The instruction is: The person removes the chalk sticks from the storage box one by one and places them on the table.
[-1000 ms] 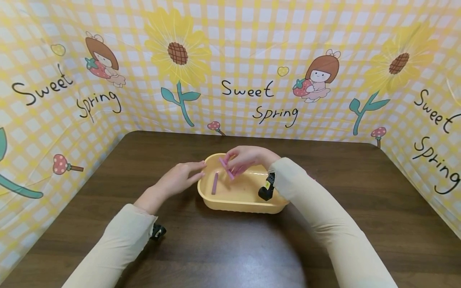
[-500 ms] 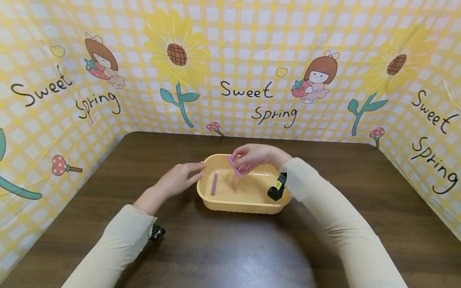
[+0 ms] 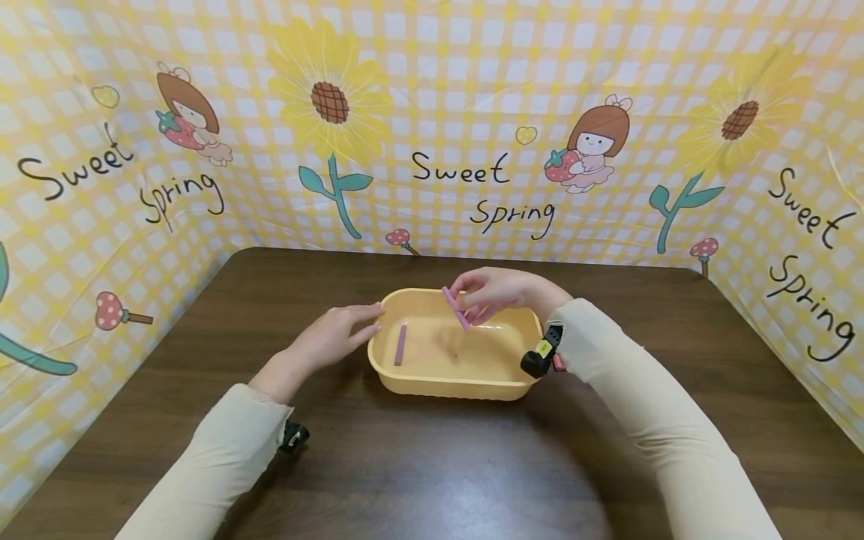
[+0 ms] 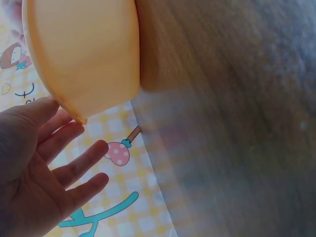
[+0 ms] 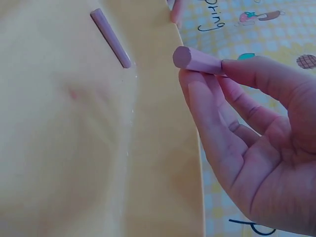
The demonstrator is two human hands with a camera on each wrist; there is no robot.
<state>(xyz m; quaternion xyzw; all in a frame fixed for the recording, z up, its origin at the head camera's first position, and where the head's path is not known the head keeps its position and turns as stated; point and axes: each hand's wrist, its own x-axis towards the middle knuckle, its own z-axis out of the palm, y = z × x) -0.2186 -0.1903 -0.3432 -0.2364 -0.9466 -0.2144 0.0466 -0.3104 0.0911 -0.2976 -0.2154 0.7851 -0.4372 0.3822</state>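
Observation:
A pale yellow, rounded plastic basin point(image 3: 466, 389) stands on the table. My right hand point(image 3: 496, 291) holds a purple stick point(image 3: 456, 309) above the basin, near its far wall. In the right wrist view, the thumb presses on one end of this faceted stick while fingers support it from the other side. A second purple stick point(image 3: 401, 345) lies on the basin's floor near the left end. My left hand point(image 3: 332, 335) is at the basin's left rim, its fingertips touching the edge. In the left wrist view, two fingers point(image 4: 84, 165) extend away from the rim.
The dark wooden table point(image 3: 432, 465) stretches around the basin. A yellow checked cloth point(image 3: 432, 97) with printed flowers encloses the back and both sides. A small red thing point(image 3: 559, 363) shows beside the right wrist camera, mostly hidden.
My right hand has moved to the right and slightly away, carrying the purple stick along the far side of the basin. The left hand and the other stick have stayed in place.

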